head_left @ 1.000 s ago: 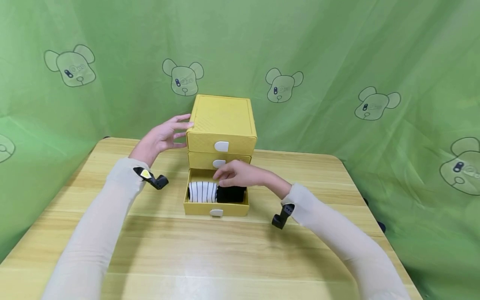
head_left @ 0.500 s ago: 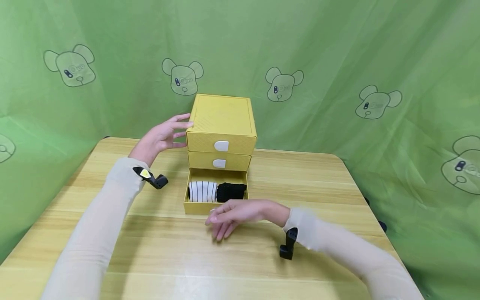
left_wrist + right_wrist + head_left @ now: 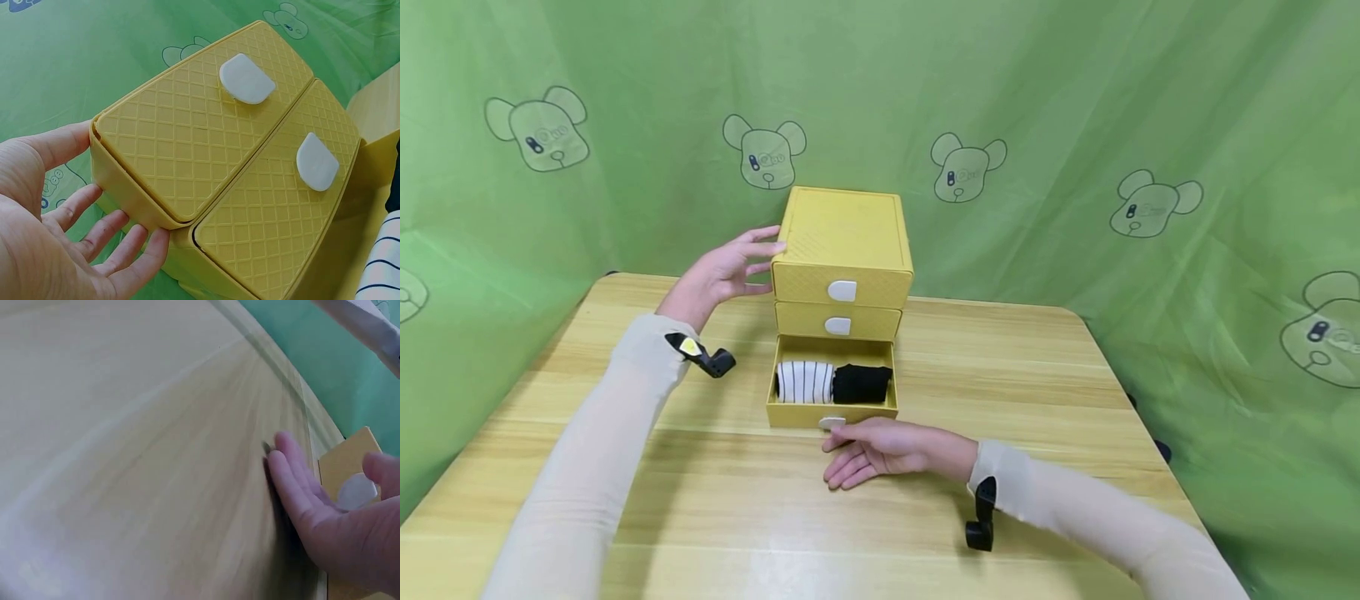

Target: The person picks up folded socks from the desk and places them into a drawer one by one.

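Observation:
A yellow three-drawer box (image 3: 842, 229) stands at the back of the table. Its bottom drawer (image 3: 793, 416) is pulled out, holding a rolled white cloth with dark stripes (image 3: 805, 383) and a rolled black cloth (image 3: 862, 384) side by side. My left hand (image 3: 721, 271) rests spread fingers against the box's left side; in the left wrist view those fingertips (image 3: 159, 239) touch the side wall. In front of the bottom drawer is my right hand (image 3: 891, 448), palm turned toward the drawer, fingers extended, thumb beside the white pull tab (image 3: 357, 491). It holds nothing.
The upper drawer (image 3: 181, 131) and middle drawer (image 3: 275, 200) are closed, each with a white tab. The wooden table (image 3: 760, 517) extends in front and to both sides. A green curtain (image 3: 1037, 100) with bear outlines hangs close behind the box.
My right hand has moved from over the black cloth roll, out of the drawer and toward me, down to the drawer's front tab. My left hand has stayed at the box.

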### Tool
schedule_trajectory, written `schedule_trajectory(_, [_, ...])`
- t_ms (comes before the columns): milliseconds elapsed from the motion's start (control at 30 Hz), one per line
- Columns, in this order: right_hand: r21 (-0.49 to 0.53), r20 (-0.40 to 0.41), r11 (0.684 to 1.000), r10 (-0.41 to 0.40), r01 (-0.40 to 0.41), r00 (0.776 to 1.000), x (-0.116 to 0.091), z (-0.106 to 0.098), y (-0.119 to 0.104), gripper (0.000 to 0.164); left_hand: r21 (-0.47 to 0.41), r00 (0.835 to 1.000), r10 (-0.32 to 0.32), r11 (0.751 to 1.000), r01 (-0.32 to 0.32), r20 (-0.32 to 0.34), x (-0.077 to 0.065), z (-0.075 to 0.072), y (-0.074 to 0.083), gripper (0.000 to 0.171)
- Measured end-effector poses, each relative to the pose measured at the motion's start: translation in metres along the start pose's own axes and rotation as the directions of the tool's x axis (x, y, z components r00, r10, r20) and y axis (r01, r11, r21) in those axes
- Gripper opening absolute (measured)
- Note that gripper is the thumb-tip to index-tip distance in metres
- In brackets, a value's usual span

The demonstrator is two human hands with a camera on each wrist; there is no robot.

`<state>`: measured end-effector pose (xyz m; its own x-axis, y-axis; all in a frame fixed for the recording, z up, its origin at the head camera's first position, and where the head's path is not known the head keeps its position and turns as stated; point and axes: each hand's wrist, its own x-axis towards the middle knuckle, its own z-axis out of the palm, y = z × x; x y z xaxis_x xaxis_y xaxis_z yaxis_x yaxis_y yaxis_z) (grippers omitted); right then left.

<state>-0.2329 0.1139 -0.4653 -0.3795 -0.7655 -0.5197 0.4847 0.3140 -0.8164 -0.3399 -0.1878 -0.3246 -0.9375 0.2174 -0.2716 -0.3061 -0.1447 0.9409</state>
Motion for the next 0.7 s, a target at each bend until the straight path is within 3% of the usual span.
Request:
schedule_trajectory(333, [0.101, -0.127, 0.995, -0.013, 0.026, 0.992, 0.000, 0.008, 0.000, 0.057, 0.014, 1.000, 0.006, 1.000, -0.006, 0.008, -0.003, 0.000, 0.001, 0.070])
schedule_trajectory(700, [0.128, -0.181, 0.990, -0.035, 0.059, 0.983, 0.000, 0.013, 0.003, 0.052, -0.002, 1.000, 0.004, 1.000, -0.004, 0.006, -0.002, 0.002, -0.001, 0.071])
